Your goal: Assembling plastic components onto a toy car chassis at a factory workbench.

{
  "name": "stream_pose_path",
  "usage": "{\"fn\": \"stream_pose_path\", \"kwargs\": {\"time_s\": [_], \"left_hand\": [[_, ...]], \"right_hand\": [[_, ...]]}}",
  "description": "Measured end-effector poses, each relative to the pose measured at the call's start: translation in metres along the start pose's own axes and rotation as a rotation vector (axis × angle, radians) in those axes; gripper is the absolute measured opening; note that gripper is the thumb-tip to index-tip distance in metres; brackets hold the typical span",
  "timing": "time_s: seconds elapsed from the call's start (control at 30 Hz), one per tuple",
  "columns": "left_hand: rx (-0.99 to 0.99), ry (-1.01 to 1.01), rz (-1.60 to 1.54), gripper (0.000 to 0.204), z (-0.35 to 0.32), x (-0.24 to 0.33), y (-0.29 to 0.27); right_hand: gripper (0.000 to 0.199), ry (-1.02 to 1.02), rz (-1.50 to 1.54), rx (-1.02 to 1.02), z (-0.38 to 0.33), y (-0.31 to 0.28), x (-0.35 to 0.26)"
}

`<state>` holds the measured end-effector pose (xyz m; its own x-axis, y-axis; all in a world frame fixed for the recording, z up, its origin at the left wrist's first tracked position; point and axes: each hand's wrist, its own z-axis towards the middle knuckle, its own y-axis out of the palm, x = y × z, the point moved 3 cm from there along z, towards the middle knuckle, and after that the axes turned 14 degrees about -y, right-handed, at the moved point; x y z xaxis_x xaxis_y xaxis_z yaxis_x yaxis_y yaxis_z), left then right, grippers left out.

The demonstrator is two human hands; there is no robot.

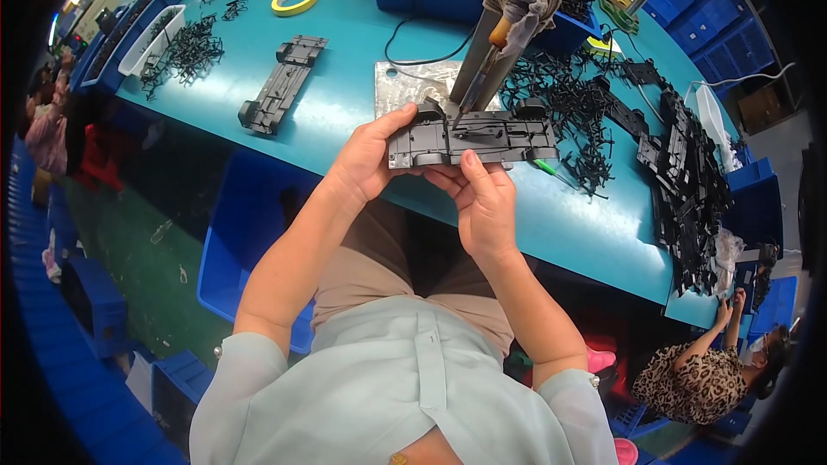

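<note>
Head view: left hand (368,155) and right hand (488,203) grip a black chassis (482,139), which any slackening could skew beneath the orange-handled tool (488,58).

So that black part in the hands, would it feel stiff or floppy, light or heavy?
The black part is probably stiff: beyond the right hand, its far end shows no sag. It is likely light, as it looks like thin plastic. Its raised arches might snag if pushed against similar pieces.
</note>
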<state>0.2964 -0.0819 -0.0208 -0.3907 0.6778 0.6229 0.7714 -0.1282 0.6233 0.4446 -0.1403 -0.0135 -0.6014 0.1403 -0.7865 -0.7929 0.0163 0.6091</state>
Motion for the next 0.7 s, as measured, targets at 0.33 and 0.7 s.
{"fn": "stream_pose_path", "kwargs": {"time_s": [0.33, 0.7], "left_hand": [[0.052, -0.008, -0.048, 0.033, 0.0015, 0.0029, -0.0006], [0.093, -0.014, -0.041, 0.031, 0.0006, 0.0037, -0.0003]], "right_hand": [[0.025, -0.011, -0.017, -0.014, 0.0049, 0.0081, 0.0002], [0.025, -0.017, -0.032, -0.006, 0.0057, 0.0088, 0.0005]]}}
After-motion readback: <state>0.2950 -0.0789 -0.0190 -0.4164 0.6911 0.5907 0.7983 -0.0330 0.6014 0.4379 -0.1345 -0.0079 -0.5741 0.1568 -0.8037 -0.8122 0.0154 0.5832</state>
